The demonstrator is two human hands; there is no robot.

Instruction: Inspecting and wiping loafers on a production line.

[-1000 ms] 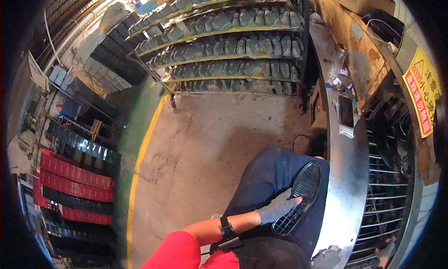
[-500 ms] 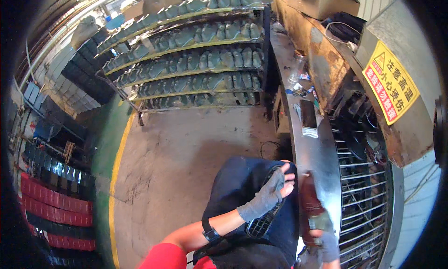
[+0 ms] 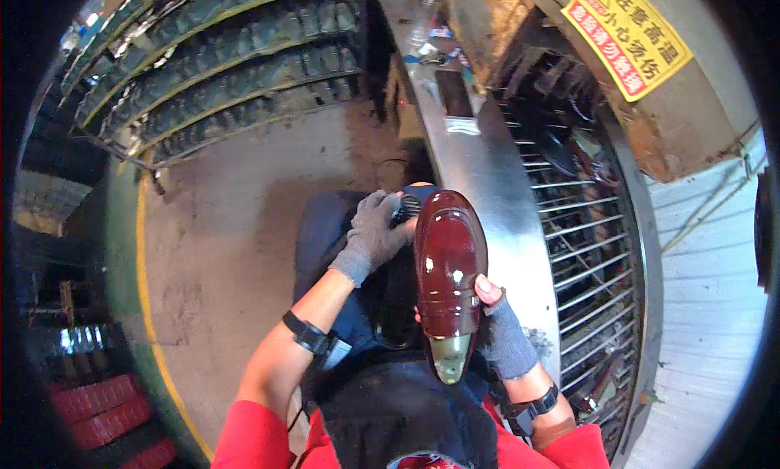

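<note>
In my right hand [image 3: 505, 335], in a grey fingerless glove, is a glossy dark red shoe upper [image 3: 451, 249] pulled over a green shoe last [image 3: 451, 358]. Its toe points away from me, and my thumb presses on its right side. My left hand [image 3: 374, 232], gloved the same way, is closed round a black shoe sole [image 3: 409, 209] just left of the upper's toe. Only the sole's ribbed end shows; my hand and the upper hide most of it. Both hands are above my lap, which a dark apron [image 3: 406, 416] covers in part.
A metal bench [image 3: 487, 172] runs along my right, with a phone-like dark slab [image 3: 453, 93] on it. Beside it lies a barred metal rack [image 3: 581, 245], under a yellow warning sign [image 3: 626, 34]. Shelves of shoe lasts [image 3: 236, 54] stand ahead on the left.
My right hand has brought the shoe upper up from low beside the bench to in front of me. My left hand and the sole now appear further left and higher as the view has shifted.
</note>
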